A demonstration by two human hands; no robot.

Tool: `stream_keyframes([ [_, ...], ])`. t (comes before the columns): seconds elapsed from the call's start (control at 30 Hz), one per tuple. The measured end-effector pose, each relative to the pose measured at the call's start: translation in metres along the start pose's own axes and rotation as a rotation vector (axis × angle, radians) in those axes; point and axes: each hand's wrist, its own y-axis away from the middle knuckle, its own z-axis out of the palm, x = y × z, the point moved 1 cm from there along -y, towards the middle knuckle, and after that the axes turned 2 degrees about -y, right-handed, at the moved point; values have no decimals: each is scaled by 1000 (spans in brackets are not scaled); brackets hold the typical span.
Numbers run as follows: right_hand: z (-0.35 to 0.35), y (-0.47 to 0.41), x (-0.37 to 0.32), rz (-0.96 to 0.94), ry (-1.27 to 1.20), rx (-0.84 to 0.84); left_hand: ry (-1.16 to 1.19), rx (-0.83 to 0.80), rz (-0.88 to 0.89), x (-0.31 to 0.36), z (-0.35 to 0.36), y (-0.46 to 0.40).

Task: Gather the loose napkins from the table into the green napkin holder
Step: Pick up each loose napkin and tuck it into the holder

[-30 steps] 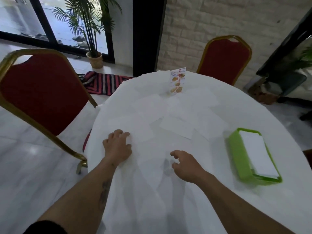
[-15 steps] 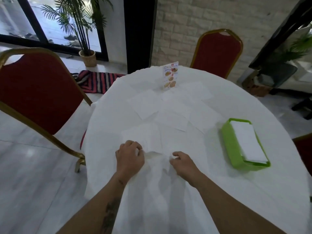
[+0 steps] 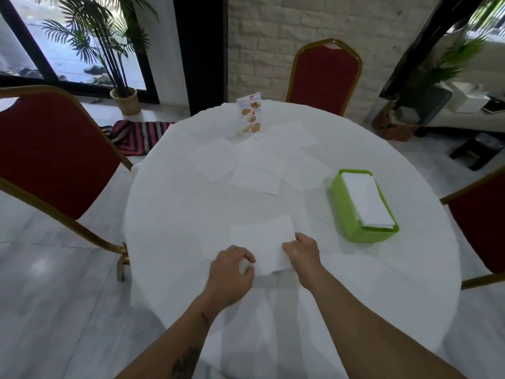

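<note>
On the round white table [image 3: 169,214], loose napkins [image 3: 257,170] lie spread past the middle; the green napkin holder [image 3: 345,212] sits right. Nearest, left hand [image 3: 232,270] and right hand [image 3: 303,251] pinch one napkin [image 3: 263,243], seemingly folded.

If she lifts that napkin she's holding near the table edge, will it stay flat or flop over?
Probably flop: the napkin looks thin and paper-like, and both the left hand and right hand pinch it. It likely weighs almost nothing and may slide easily on the smooth white tablecloth. It could tear if tugged hard.
</note>
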Motion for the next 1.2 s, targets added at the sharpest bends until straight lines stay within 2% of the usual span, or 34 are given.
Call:
stream_keyframes([
  [0.17,-15,13,-14,-375,465,3,2,45,-4,1,-7,10],
  [0.23,-12,18,-14,-414,670,-80,-20,68,-16,1,-11,11],
  [0.3,-5,18,-2,-343,757,-220,-40,72,-44,2,-13,13],
  [0.37,2,21,13,-242,746,-292,-50,46,-57,3,-13,16],
  [0.4,3,23,19,-203,725,-272,-63,17,-56,3,-11,17],
  [0.57,-13,21,39,-133,747,-30,-282,-200,69,9,-2,17],
  [0.67,-25,14,45,-80,712,-5,-370,-294,93,20,7,16],
  [0.83,-24,4,41,44,288,-63,-522,-411,177,31,21,14],
  [0.97,-17,3,38,70,197,-94,-558,-429,211,25,22,12],
  [1.2,-13,-7,34,-14,227,-52,-455,-379,212,18,23,14],
])
